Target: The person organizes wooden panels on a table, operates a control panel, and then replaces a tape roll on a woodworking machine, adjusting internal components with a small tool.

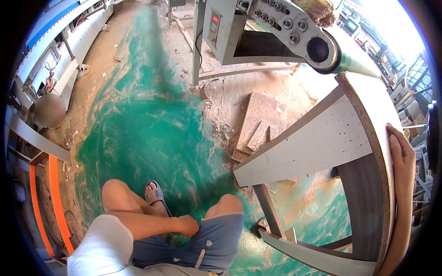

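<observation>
Counter [361, 109]: cut edge brown, rough, looks like chipboard. Side panel [308, 147] under counter: pale, smooth, dark specks. Roller [358, 64] at counter's far end: greenish, smooth, slight sheen. Bracket [304, 41] beyond counter: metal look, grey, bolts [293, 39] shiny. Left of counter: floor [147, 131] glossy green, smooth, matt dust streaks; boards [257, 110] rough, dusty, wood-like; shorts [225, 234] matt cloth. Bars [57, 202] far left of counter: smooth orange finish.

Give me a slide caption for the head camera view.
Left hand near the blue shorts, right hand on a white-framed workbench above a dusty green floor.
</observation>
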Demonstrator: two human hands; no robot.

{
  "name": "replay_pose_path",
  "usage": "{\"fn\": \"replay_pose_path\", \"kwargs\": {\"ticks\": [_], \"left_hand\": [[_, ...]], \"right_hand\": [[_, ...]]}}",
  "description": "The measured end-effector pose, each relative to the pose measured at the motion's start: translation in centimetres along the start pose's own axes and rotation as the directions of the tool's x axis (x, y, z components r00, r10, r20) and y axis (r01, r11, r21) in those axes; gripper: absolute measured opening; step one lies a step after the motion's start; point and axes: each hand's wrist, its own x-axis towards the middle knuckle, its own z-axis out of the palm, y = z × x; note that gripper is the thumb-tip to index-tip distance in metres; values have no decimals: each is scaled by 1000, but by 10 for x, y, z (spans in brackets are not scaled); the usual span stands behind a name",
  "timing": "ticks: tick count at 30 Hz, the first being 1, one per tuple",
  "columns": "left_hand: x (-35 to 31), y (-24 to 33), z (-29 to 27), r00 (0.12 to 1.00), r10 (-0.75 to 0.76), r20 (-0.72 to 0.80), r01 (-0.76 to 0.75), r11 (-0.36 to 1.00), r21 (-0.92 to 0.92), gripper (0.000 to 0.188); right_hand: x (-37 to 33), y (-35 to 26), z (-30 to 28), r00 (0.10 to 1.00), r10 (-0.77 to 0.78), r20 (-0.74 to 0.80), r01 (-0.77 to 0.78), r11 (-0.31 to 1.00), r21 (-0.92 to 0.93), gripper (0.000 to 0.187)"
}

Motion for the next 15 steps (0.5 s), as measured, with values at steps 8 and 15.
{"fn": "replay_pose_path", "kwargs": {"ticks": [8,15], "left_hand": [[6,3,-7,999,-20,28,20,1000,0,25],[-6,-10,-9,998,-52,-39,52,999,-10,24]], "right_hand": [[-3,2,-3,1000,7,1,-7,1000,-9,40],[12,-25,-3,1000,24,15,-23,996,-87,41]]}}
